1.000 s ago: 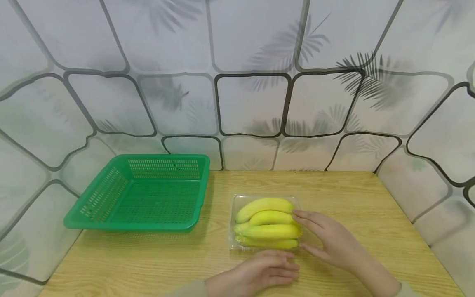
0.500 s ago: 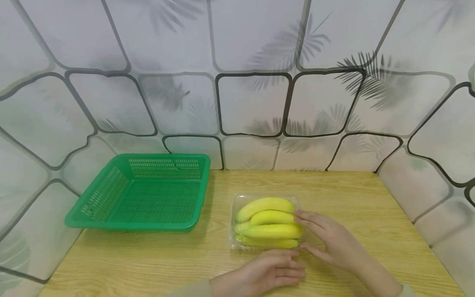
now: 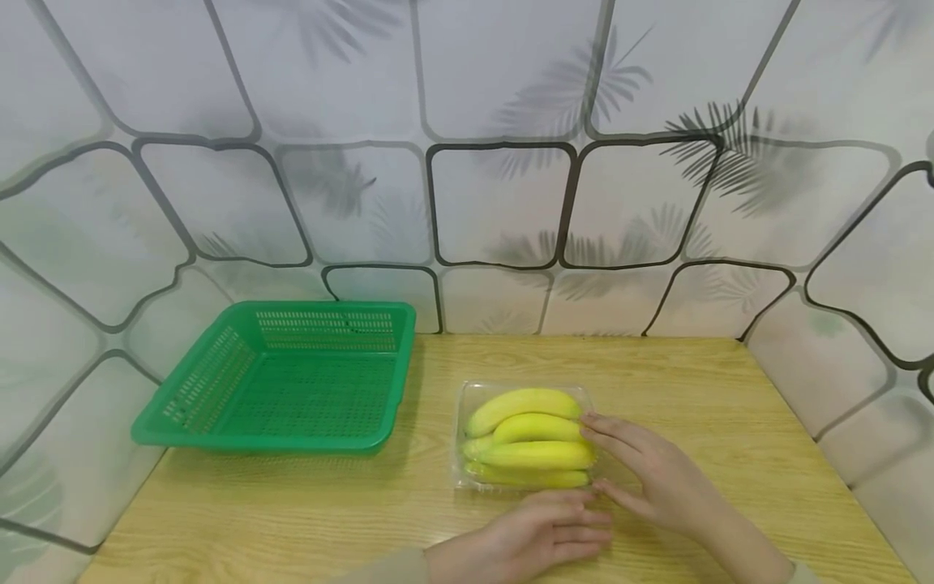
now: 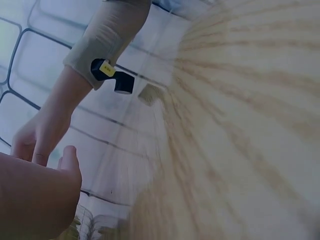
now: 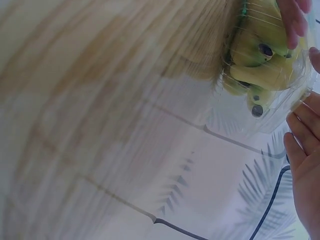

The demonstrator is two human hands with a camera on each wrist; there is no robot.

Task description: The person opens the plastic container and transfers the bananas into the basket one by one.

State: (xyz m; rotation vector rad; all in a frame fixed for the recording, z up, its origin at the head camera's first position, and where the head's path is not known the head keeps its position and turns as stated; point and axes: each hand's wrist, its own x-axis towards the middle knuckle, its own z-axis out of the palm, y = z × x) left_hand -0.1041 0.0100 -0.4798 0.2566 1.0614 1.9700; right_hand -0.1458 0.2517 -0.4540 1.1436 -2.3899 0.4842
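Observation:
A clear plastic box (image 3: 475, 397) filled with several yellow bananas (image 3: 531, 456) sits on the table, right of centre in the head view. My right hand (image 3: 657, 474) lies at the box's right side, its fairly straight fingertips touching that edge. Below the front edge, my left hand (image 3: 536, 535) points to the right with relaxed fingers; whether they touch the box I cannot tell. In the right wrist view, the banana tips (image 5: 257, 110) show through the plastic, between the left hand's fingers (image 5: 295, 22) above and the right hand (image 5: 306, 160) at the right edge.
A green perforated plastic basket (image 3: 273, 442) with nothing in it stands at the left. Patterned wall covering (image 3: 503, 203) encloses the wooden table (image 3: 306, 511) behind and on both sides. A black wrist device (image 4: 114, 77) is worn over the right sleeve.
My left hand has slid slightly right along the front of the box. The right hand and the bananas keep their places, with only a tiny shift of the whole head view.

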